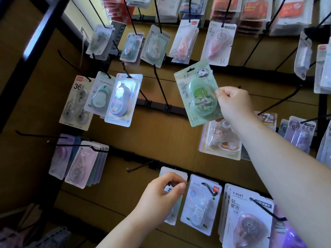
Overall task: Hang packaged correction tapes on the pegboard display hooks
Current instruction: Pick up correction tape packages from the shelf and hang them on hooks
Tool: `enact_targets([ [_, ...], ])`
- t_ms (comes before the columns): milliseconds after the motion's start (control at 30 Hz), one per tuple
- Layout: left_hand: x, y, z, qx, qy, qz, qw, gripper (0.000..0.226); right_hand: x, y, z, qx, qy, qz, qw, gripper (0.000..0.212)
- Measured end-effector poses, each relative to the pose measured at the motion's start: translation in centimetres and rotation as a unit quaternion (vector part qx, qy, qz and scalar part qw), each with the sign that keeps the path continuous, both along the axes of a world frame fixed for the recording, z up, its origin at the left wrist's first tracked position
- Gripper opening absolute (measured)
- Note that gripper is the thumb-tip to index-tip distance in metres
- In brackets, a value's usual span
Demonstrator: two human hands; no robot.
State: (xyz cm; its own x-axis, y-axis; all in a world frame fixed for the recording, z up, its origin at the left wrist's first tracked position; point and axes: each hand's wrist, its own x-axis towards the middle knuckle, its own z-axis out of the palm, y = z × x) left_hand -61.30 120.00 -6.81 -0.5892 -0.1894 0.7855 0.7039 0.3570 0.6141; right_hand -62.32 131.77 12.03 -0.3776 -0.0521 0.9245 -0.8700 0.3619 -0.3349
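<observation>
Correction tape packs (118,99) pretty much everywhere on this wooden display board (161,133), hanging in rows off black rails (157,105) that run across it. Biggest one in view is the T-9267 pack (247,217) down at the bottom right, with a hook through its top.

Right hand (234,102) is up at the middle row with the fingers curled in, pinching the right edge of a green panda pack (197,93) between thumb and fingers. That pack is out in front of the board, tilted so its top leans left, and I can't see any hook through its hang hole. Right under it there's a peach pack (220,142) with pancakes on it, partly hidden by the wrist.

Left hand (161,194) is down at the bottom row, also curled, thumb and forefinger nipping the top of a white pack (179,173) just beside a red-logo pack (200,203). Can't tell if the white one is on its hook.

Long black hook (161,86) sticks out just left of the green one, not touching it.
</observation>
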Motion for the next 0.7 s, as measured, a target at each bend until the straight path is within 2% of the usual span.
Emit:
enact_targets([
  [267, 0.1, 0.0, 0.0, -0.001, -0.007, 0.0, 1.0, 0.021, -0.6, 0.0, 0.4, -0.029, -0.031, 0.011, 0.999, 0.027],
  [400, 0.1, 0.0, 0.1, 0.0, -0.005, 0.0, 1.0, 0.023, -0.9, 0.1, 0.6, -0.047, -0.05, 0.001, 0.998, 0.035],
  [500, 0.2, 0.0, 0.0, 0.006, -0.005, -0.002, 1.0, 0.021, -1.0, -0.2, 0.6, -0.051, -0.1, 0.036, 0.993, 0.03],
  [700, 0.2, 0.0, 0.0, 0.006, -0.014, -0.002, 1.0, 0.019, -0.9, -0.9, 0.5, -0.046, -0.228, 0.143, 0.962, 0.019],
])
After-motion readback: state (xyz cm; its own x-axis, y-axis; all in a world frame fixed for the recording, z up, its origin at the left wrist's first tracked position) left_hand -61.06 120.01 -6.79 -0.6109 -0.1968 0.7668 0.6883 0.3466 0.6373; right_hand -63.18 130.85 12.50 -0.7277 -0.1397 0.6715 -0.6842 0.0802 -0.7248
